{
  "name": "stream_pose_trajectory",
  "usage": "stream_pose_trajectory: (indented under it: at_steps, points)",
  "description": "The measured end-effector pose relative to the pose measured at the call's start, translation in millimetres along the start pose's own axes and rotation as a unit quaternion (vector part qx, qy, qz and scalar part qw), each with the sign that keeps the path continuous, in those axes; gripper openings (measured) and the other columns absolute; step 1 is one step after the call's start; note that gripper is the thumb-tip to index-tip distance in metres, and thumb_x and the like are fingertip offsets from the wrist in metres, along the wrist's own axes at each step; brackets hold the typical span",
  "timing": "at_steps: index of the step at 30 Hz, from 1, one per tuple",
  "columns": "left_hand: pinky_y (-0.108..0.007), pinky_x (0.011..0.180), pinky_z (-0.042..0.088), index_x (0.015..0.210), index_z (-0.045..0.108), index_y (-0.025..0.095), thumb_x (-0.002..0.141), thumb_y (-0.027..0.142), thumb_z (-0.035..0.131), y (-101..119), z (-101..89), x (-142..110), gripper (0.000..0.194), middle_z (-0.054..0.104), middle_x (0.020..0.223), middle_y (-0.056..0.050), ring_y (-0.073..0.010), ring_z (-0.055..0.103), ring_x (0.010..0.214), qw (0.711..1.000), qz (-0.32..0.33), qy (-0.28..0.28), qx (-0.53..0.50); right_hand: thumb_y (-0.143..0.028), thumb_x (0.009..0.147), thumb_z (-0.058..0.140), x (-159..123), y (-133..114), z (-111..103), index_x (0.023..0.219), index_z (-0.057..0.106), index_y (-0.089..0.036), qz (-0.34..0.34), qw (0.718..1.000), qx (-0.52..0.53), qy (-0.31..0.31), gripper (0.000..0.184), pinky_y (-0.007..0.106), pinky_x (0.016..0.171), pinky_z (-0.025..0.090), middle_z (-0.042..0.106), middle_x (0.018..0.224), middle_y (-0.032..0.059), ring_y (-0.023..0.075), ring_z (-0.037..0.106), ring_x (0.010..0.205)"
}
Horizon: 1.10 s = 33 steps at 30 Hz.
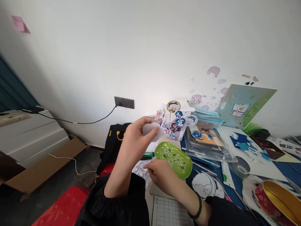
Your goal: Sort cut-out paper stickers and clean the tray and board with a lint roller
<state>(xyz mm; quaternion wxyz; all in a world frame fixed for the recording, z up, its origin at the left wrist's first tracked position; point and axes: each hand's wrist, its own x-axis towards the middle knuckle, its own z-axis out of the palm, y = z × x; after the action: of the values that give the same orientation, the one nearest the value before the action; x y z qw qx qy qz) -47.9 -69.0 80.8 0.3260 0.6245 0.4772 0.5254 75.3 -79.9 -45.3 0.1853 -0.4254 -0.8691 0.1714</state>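
Note:
My left hand [136, 135] is raised in front of the wall, closed on a white paper disc [152, 131] pinched between thumb and fingers. Lower down, my right hand [162, 174] hovers beside a heap of white paper scraps [140, 169], its fingers loosely bent and a little apart. I see nothing held in it. Just beyond that hand lies a green flowered tray [174, 160]. Round white paper pieces with black crack-like lines [203, 185] lie right of my right wrist.
A gold-lined red tin [265, 201], a tube [227, 175] and a tape roll [242, 164] lie at right. Stickered packaging [176, 122] and a picture board [244, 105] stand by the wall. A red stool [63, 207] and cardboard box [42, 169] are at left.

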Motion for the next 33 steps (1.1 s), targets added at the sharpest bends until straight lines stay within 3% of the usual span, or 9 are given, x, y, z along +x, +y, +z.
stream_pose_trajectory:
  at_steps: [2, 4, 6, 10, 15, 18, 29, 33]
  points:
    - [-0.023, 0.055, 0.043, 0.085, 0.063, 0.019, 0.078, 0.032, 0.063, 0.6, 2.6, -0.5, 0.015, 0.061, 0.073, -0.001, -0.0125, 0.054, 0.064, 1.000, -0.002, -0.019, -0.003, -0.009, 0.080, 0.051, -1.3, -2.0, -3.2, 0.098, 0.071, -0.026, 0.004, 0.998, 0.067, 0.015, 0.031, 0.025, 0.070, 0.041, 0.073, 0.091, 0.0008, 0.0153, 0.064, 0.077]
    - [-0.023, 0.055, 0.042, 0.084, 0.063, 0.019, 0.078, 0.032, 0.063, 1.3, 4.7, -1.8, 0.014, 0.062, 0.074, -0.001, -0.0124, 0.054, 0.064, 0.999, -0.008, -0.035, -0.010, -0.019, 0.080, 0.058, -1.5, -5.7, -6.1, 0.079, 0.072, -0.022, 0.040, 0.994, 0.099, 0.026, 0.015, 0.024, 0.062, 0.039, 0.071, 0.074, 0.0006, 0.0145, 0.060, 0.065]
    - [-0.023, 0.056, 0.042, 0.084, 0.064, 0.019, 0.079, 0.031, 0.063, 1.7, 6.5, -3.3, 0.013, 0.062, 0.075, -0.001, -0.0125, 0.054, 0.065, 0.998, -0.013, -0.049, -0.022, -0.028, 0.080, 0.061, -1.6, -9.4, -12.0, 0.061, 0.066, -0.018, 0.066, 0.991, 0.106, 0.040, 0.022, 0.025, 0.055, 0.034, 0.065, 0.059, 0.0003, 0.0130, 0.054, 0.055]
    - [-0.024, 0.058, 0.043, 0.087, 0.064, 0.020, 0.079, 0.033, 0.064, 1.7, 9.5, -5.9, 0.015, 0.063, 0.074, 0.000, -0.0127, 0.055, 0.065, 0.996, -0.024, -0.076, -0.051, -0.015, 0.088, 0.043, -5.7, -10.5, -41.9, 0.084, 0.065, -0.019, 0.051, 0.976, 0.192, 0.089, 0.023, 0.025, 0.062, 0.037, 0.062, 0.068, -0.0006, 0.0130, 0.054, 0.064]
    - [-0.022, 0.060, 0.045, 0.083, 0.063, 0.018, 0.078, 0.032, 0.067, 9.1, 15.0, -9.6, 0.015, 0.065, 0.076, 0.000, -0.0116, 0.058, 0.067, 0.985, -0.039, -0.122, -0.114, -0.029, 0.093, 0.043, -23.0, -5.1, -94.8, 0.086, 0.062, -0.020, 0.062, 0.904, 0.364, 0.215, 0.022, 0.025, 0.069, 0.041, 0.058, 0.074, -0.0003, 0.0136, 0.054, 0.072]
    - [-0.019, 0.059, 0.044, 0.080, 0.064, 0.017, 0.077, 0.029, 0.069, 14.8, 20.1, -12.2, 0.013, 0.064, 0.074, 0.001, -0.0098, 0.056, 0.066, 0.979, -0.046, -0.142, -0.137, -0.037, 0.091, 0.048, -32.8, -6.9, -110.6, 0.087, 0.063, -0.022, 0.040, 0.872, 0.417, 0.252, 0.022, 0.023, 0.070, 0.042, 0.059, 0.077, -0.0011, 0.0129, 0.054, 0.075]
    - [-0.020, 0.056, 0.042, 0.077, 0.065, 0.017, 0.075, 0.026, 0.070, 20.2, 30.0, -17.8, 0.011, 0.062, 0.074, 0.000, -0.0095, 0.054, 0.063, 0.975, -0.063, -0.154, -0.146, -0.033, 0.082, 0.064, -34.4, -8.0, -108.5, 0.077, 0.063, -0.022, 0.047, 0.836, 0.462, 0.292, 0.012, 0.021, 0.064, 0.046, 0.062, 0.076, -0.0016, 0.0117, 0.056, 0.071]
    - [-0.019, 0.056, 0.044, 0.085, 0.064, 0.019, 0.075, 0.029, 0.071, 17.5, 30.6, -16.7, 0.015, 0.064, 0.077, 0.001, -0.0091, 0.056, 0.064, 0.968, -0.080, -0.159, -0.176, -0.036, 0.089, 0.054, -35.7, -2.8, -108.5, 0.079, 0.066, -0.022, 0.030, 0.814, 0.509, 0.279, 0.021, 0.023, 0.067, 0.044, 0.062, 0.076, -0.0005, 0.0119, 0.054, 0.072]
